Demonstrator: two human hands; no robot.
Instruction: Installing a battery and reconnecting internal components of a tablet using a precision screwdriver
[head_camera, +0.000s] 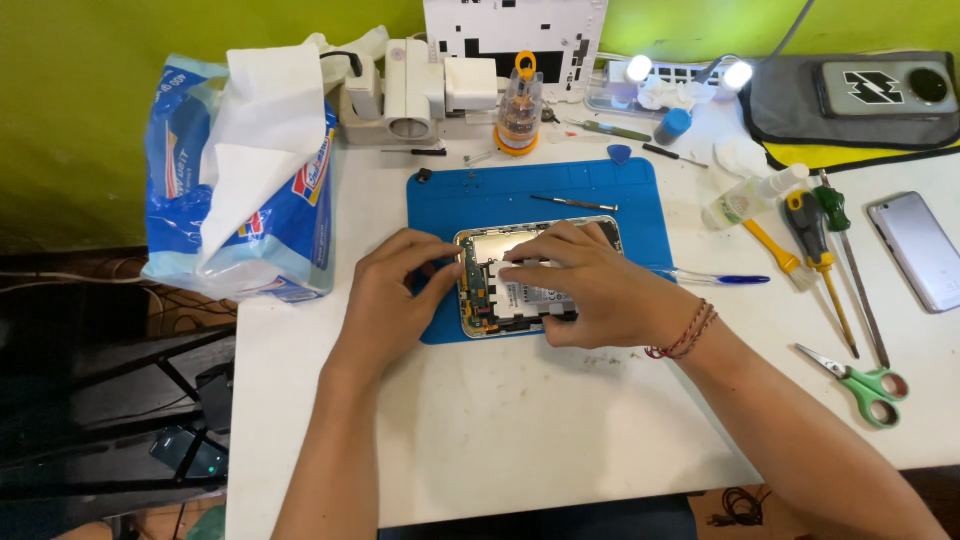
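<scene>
An opened tablet (520, 285) lies face down on the blue mat (620, 205) at the middle of the white table (500, 440). Its back cover is already off, so the circuit board and battery show; judging by this, the opening is done and the work inside is under way.

The left hand (390, 300) rests at the tablet's 9 o'clock edge, fingers curled against the frame and steadying it. The right hand (590, 285) lies flat over the battery, fingertips pressing at the middle; whether it pinches anything I cannot tell.

A thin metal tool (575, 203) lies on the mat at 12 o'clock from the tablet.

At 9 o'clock stands a soft blue and white tissue pack (270, 210) with a red label, one tissue pulled up. At 12 o'clock stands a clear round screwdriver-bit holder (519, 110) with an orange top. At 3 o'clock lie screwdrivers (822, 255), a phone (915, 250) and green scissors (860, 380).
</scene>
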